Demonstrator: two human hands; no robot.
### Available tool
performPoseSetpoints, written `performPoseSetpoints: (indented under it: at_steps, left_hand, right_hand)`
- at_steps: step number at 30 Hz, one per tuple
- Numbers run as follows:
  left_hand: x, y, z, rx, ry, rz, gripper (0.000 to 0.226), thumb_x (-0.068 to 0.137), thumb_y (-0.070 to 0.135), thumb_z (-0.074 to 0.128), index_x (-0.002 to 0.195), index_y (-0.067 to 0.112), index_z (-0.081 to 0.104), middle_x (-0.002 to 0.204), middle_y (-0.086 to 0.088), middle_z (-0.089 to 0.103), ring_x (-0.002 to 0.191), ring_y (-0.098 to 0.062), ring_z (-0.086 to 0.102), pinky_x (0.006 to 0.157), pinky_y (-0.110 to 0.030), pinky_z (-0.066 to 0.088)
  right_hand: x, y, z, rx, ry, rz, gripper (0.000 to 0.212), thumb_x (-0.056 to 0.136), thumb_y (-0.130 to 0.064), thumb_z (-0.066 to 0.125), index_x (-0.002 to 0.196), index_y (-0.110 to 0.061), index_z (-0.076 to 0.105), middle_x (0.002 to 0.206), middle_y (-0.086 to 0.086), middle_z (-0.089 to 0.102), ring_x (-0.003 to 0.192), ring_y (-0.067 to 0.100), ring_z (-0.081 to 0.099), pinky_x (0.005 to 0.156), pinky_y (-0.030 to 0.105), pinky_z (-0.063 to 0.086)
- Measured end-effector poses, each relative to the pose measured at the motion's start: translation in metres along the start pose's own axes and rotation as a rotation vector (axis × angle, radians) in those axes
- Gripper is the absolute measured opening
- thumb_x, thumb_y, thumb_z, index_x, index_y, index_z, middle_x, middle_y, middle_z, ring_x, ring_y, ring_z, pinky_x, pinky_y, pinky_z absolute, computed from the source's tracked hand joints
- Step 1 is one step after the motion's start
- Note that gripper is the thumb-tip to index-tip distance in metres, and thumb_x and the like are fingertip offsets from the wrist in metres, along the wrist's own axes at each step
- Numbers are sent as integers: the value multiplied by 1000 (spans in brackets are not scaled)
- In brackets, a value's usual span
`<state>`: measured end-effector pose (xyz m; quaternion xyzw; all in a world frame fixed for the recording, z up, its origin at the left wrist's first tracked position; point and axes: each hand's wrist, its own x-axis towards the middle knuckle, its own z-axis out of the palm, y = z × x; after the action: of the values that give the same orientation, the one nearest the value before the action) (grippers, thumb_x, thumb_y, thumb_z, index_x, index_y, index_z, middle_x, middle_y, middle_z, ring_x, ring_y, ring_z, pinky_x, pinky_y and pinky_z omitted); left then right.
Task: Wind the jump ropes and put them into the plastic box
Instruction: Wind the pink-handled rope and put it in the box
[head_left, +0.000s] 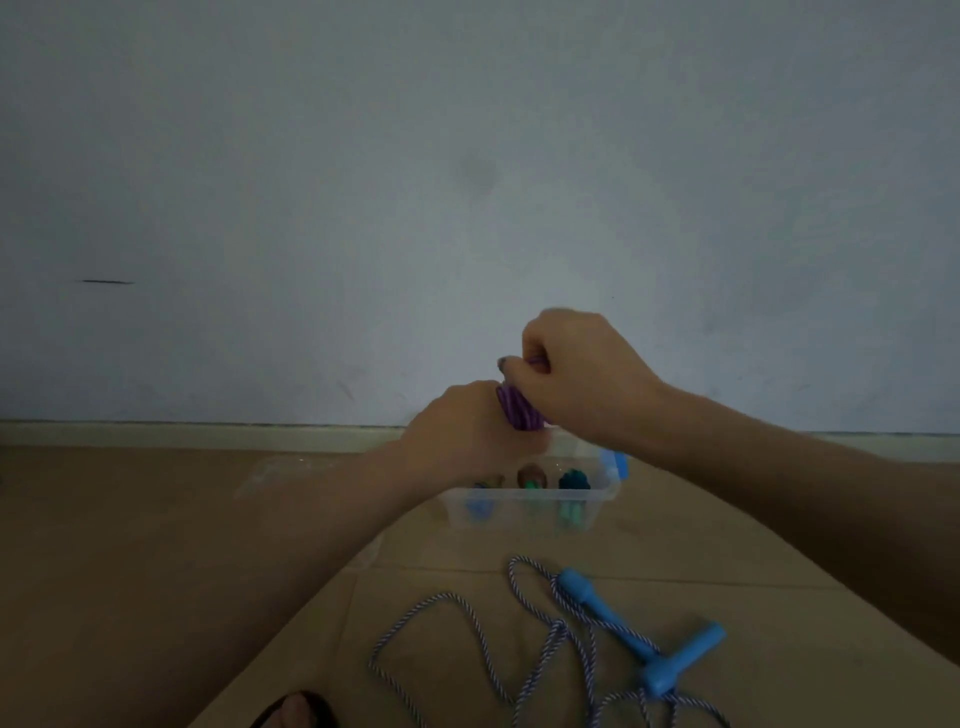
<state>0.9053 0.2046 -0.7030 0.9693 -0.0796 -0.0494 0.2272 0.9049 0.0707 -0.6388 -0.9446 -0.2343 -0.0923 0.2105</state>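
I hold a wound purple jump rope (518, 410) up in the air above the clear plastic box (524, 506). My left hand (467, 436) grips the bundle from the left. My right hand (576, 369) pinches a strand at its top. Its handles are hidden by my hands. Inside the box lie several wound ropes with blue and green handles (566, 512). On the floor in front, a loose blue-and-white striped rope (540, 639) sprawls with its two blue handles (644, 629) crossed.
The box has a blue latch (615, 462) at its right end and stands near the skirting board (208, 434) of a pale wall. Brown floor stretches left and right. A foot in a dark sandal (296, 712) shows at the bottom edge.
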Motion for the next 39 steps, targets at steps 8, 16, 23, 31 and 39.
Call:
performPoseSetpoints:
  at_steps: [8,16,23,31,39]
  left_hand:
    - [62,-27,23,-326,-297,-158,39,79,48,72,80,12,57,64,-5,56,48,-14,46,47,-24,41]
    - [116,-65,81,-657,-198,-497,32,67,18,68,90,4,49,59,-9,47,48,-18,43,51,-28,40]
    - [119,-93,148,-611,-199,-485,18,79,16,68,74,0,64,50,-9,58,53,-24,59,57,-35,57]
    - [145,-119,135,-358,-422,-291,17,83,22,65,68,15,70,60,5,67,61,-5,60,59,-25,46]
    - [151,-133,158,-77,-343,-299,13,79,9,64,88,3,57,81,-13,62,83,-30,65,61,-32,45]
  right_hand:
    - [73,65,45,30,-271,76,27,93,-34,59,93,-7,58,83,5,60,73,16,51,54,21,36]
    - [94,105,113,358,10,395,53,92,-31,60,134,-8,37,127,12,38,74,11,49,54,16,34]
    - [57,132,219,1017,-473,906,55,72,-51,73,102,-6,67,86,17,73,74,33,71,75,46,60]
    - [68,166,273,1126,-433,960,32,80,-15,75,108,-1,67,92,21,72,81,32,71,75,39,60]
    - [78,173,329,1101,-530,975,85,26,-23,83,107,-2,68,104,22,70,90,34,71,79,50,59]
